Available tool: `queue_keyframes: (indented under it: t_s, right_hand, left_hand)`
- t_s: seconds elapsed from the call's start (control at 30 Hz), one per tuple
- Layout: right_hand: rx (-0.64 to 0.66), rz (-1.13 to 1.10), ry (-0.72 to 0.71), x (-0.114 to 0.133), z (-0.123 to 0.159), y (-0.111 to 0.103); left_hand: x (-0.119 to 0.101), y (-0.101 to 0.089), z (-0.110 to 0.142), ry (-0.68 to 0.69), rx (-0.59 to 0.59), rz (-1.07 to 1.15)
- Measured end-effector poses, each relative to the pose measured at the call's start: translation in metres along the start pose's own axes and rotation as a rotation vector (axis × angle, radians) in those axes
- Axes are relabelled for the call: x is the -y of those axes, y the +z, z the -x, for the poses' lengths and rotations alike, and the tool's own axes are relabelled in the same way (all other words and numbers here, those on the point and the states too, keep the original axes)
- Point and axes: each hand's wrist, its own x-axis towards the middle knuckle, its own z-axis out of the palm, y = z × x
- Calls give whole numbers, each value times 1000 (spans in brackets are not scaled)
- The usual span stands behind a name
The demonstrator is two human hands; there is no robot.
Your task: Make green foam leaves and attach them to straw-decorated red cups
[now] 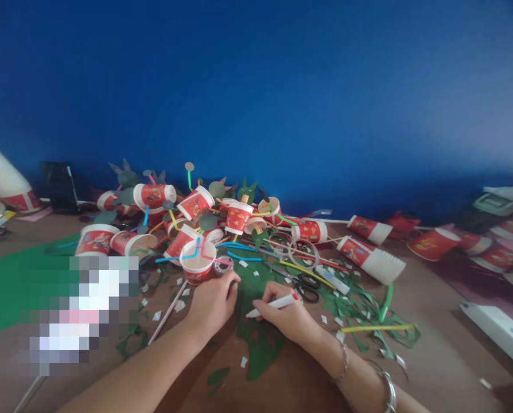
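My right hand grips a white marker with red at its end, its tip pointing down at a sheet of dark green paper. Opposite, my left hand rests at the paper's left edge with curled fingers; the fingertips are partly hidden. Just beyond it stands a red and white paper cup with blue and pink straws. A roll of tape lies beside that cup. Black-handled scissors lie past my right hand, close to a glue tube.
A heap of red paper cups with straws and paper discs lies before the blue wall. Stacked cups lie to the right, a white box nearer. Green scraps and white bits litter the brown table. A blurred patch covers something at left.
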Motion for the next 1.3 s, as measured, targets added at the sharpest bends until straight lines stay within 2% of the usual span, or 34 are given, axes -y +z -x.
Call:
queue_keyframes:
  t_s: [0.5,0.7,0.8,0.87,0.93,1.0,1.07,1.13,1.23,1.3]
  right_hand:
    - [49,-36,21,2,1,0]
    - [-1,-285,91,-3,-3,-3]
    - [-52,-323,101,-5,-6,-4]
    - [-71,-311,76,-6,-7,-5]
    - [-83,-306,37,-5,-7,-6]
    - [-94,-310,8,-5,-7,-7]
    - [-114,-309,1,-4,-7,-8]
    - [-135,-302,11,-2,-8,-8]
    - [-138,-323,42,1,-9,-7]
    - [-127,-366,70,4,-9,-8]
  left_hand:
    - [-3,-3,0,-19,32,-7]
    - [-1,-3,0,-26,27,18]
    - [-1,-4,1,-20,-8,60]
    - [-4,-5,5,34,-66,98]
    - [-11,-7,14,146,-132,129]
    - [-23,-8,26,337,-149,127]
    - [-35,-6,39,564,-110,51]
    - [-46,-1,50,679,-94,-66]
    - [-55,9,58,693,-126,-222]
    - [-55,10,60,599,-122,-305]
